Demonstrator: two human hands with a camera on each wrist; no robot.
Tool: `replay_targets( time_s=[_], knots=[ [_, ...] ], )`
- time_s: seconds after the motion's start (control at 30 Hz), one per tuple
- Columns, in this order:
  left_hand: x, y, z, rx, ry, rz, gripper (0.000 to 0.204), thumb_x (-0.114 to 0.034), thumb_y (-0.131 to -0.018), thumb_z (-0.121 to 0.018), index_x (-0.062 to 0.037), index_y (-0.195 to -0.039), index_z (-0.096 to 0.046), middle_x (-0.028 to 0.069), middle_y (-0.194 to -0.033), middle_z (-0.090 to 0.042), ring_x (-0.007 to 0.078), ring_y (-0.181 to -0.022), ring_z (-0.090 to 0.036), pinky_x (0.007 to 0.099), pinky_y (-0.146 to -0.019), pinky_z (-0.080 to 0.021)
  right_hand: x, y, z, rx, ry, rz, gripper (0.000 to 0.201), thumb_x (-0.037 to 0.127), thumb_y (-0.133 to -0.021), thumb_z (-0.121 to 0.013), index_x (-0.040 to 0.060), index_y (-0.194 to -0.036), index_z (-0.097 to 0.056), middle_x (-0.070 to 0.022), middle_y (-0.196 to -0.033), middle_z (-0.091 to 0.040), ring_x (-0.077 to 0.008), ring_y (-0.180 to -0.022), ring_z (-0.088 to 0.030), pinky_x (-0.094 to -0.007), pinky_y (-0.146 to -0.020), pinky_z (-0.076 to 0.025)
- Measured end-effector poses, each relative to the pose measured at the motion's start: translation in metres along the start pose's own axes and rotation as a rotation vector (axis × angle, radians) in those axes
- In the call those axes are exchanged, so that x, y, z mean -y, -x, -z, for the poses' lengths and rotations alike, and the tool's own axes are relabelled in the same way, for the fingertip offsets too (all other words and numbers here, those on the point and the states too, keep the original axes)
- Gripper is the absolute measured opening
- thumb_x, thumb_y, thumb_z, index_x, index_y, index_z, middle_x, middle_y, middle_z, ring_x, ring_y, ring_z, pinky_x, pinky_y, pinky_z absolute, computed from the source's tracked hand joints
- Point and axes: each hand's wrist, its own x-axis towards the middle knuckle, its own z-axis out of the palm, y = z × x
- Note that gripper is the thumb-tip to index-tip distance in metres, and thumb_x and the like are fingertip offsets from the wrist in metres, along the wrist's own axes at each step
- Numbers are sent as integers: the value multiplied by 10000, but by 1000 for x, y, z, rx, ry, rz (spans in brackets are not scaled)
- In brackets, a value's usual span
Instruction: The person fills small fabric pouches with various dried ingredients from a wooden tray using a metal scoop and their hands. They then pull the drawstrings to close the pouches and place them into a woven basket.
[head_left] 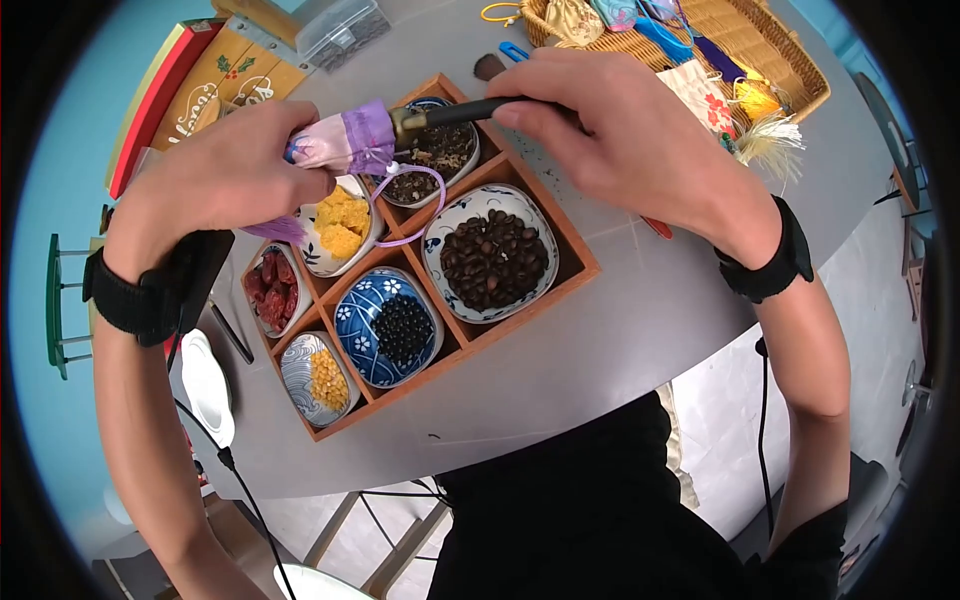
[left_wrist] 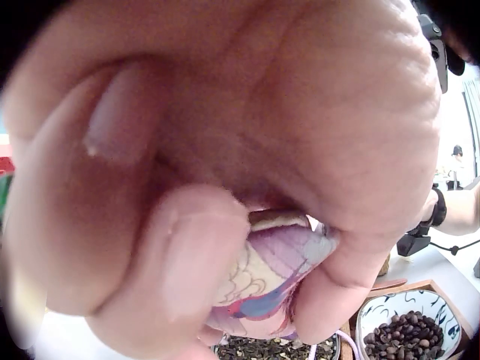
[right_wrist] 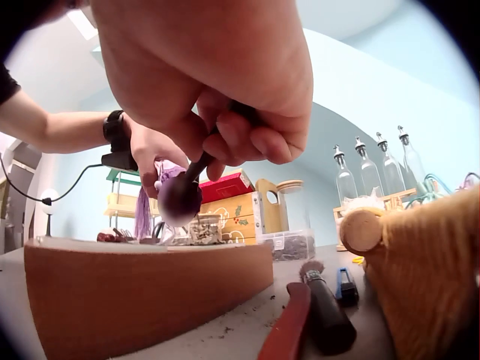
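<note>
My left hand [head_left: 235, 165] grips a small purple and white pouch [head_left: 350, 138] with a purple cord and tassel, above the wooden compartment tray [head_left: 590, 268]. In my right hand [head_left: 625, 135] is the dark handle of a spoon [head_left: 470, 110], its metal head at the pouch's mouth. What the spoon carries is hidden. Under the pouch are bowls of dried leaves [head_left: 445, 150] and yellow pieces [head_left: 342, 222]. The left wrist view shows the fingers curled round the pouch [left_wrist: 262, 292].
Other tray bowls hold dark beans [head_left: 495, 258], black beads [head_left: 403, 328], yellow grains [head_left: 328, 380] and red dried fruit [head_left: 272, 290]. A wicker basket [head_left: 815, 85] with pouches stands at the back right. Beside the tray lie a brush [right_wrist: 326, 315] and a red-handled tool [right_wrist: 289, 322].
</note>
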Motion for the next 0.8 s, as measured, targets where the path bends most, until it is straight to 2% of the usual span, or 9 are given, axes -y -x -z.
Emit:
replay_targets(
  time_s=[0.23,0.27,0.33,0.47,0.53,0.6,0.63,0.73,0.8],
  knots=[
    [-21,3,-4,45,161,-11,336,-95,-752,-687,12,-1036,-542,158,-782,-639,273,-803,-666,386,-730,-496,12,-22,-16,60,-197,-27,207,166,-928,-574,-5,-860,-668,-210,-717,-612,-381,-695,-617,-442,-639,-489],
    [-18,5,-13,-107,18,-164,321,-81,-745,-679,8,-1016,-533,182,-756,-633,327,-787,-661,419,-714,-488,10,-23,-19,74,-196,-20,203,162,-924,-575,-7,-862,-670,-209,-718,-613,-383,-695,-617,-443,-644,-488],
    [-8,4,-24,-186,-93,-227,310,-62,-734,-675,13,-1000,-535,216,-798,-639,380,-805,-644,445,-713,-480,8,-23,-19,97,-185,-13,199,157,-921,-576,-8,-865,-672,-208,-719,-615,-385,-695,-616,-444,-648,-487],
    [4,6,-23,-194,-135,-212,312,-57,-732,-672,12,-1014,-559,223,-841,-649,402,-826,-637,447,-729,-482,5,-16,-7,84,-61,23,201,161,-920,-581,-12,-885,-677,-207,-749,-630,-388,-713,-616,-443,-661,-487],
    [8,7,-19,-148,63,-114,340,-62,-729,-673,13,-1049,-584,229,-854,-652,398,-829,-639,441,-738,-486,7,-15,5,99,-40,-4,200,164,-917,-587,-11,-901,-682,-206,-763,-636,-387,-724,-619,-441,-667,-490],
    [14,6,-21,-213,-14,-181,365,-59,-734,-657,18,-1085,-590,232,-854,-652,397,-825,-638,434,-745,-488,12,-15,12,187,-22,-145,187,140,-948,-627,-3,-1057,-676,-131,-788,-662,-241,-639,-579,-325,-605,-465],
    [9,6,-19,-183,-8,-153,356,-59,-737,-653,24,-1078,-590,233,-854,-652,395,-825,-639,432,-747,-488,12,-16,8,188,-22,-145,187,140,-948,-627,-3,-1057,-676,-131,-788,-662,-241,-639,-579,-325,-605,-465],
    [-9,8,-16,-135,-6,-118,333,-62,-749,-648,32,-1064,-592,231,-854,-653,390,-826,-640,426,-750,-488,4,-15,-7,98,-122,45,194,154,-951,-631,6,-1064,-684,-121,-771,-652,-213,-629,-571,-316,-590,-458],
    [-11,9,-16,-122,-2,-100,319,-65,-757,-647,32,-1056,-593,229,-855,-654,388,-827,-641,423,-751,-488,1,-15,-12,35,52,157,209,169,-958,-630,15,-1087,-688,-113,-765,-643,-178,-620,-551,-308,-579,-446]
  ],
)
